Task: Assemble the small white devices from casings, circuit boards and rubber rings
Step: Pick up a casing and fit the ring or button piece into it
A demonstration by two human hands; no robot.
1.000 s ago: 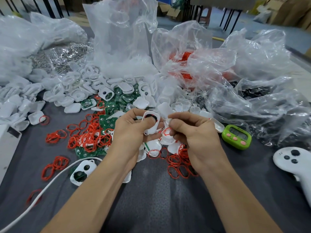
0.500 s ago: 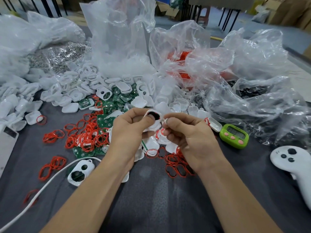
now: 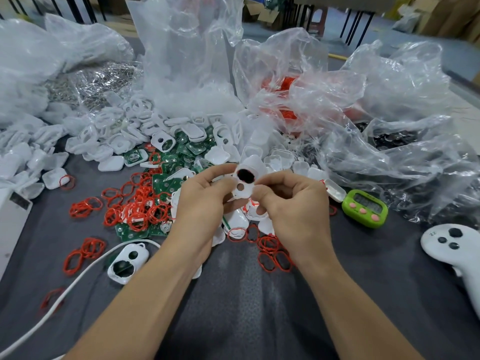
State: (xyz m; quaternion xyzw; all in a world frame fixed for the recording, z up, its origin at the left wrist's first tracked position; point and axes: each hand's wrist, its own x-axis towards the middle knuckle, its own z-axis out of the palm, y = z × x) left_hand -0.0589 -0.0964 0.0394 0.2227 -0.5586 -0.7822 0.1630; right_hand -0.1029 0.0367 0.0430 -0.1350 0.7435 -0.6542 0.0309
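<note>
**White casing held between both grips, mid-assembly**

The white casing [image 3: 244, 184] is off the worktop [image 3: 233, 302], raised between two bare hands just above the heap of parts. The left grip [image 3: 201, 203] has its thumb and forefinger curled round the casing's left edge. The right grip [image 3: 293, 211] pinches the right edge with bent fingers. The face turned to the camera shows a large dark opening with a small round hole below it. Whether a board or ring already sits inside cannot be told.

The step in hand looks like seating or checking a part in this shell, rather than picking a new one. If so, the next move calls for steady, even pressure from both thumbs so the thin plastic does not twist. One grip would then have to let go to fetch the next piece.

Supplies are close by. Red rubber rings [image 3: 135, 209] lie scattered just left of the hands, and green circuit boards [image 3: 181, 152] lie beyond them. A further shell [image 3: 128, 262] rests near the left forearm.
</note>
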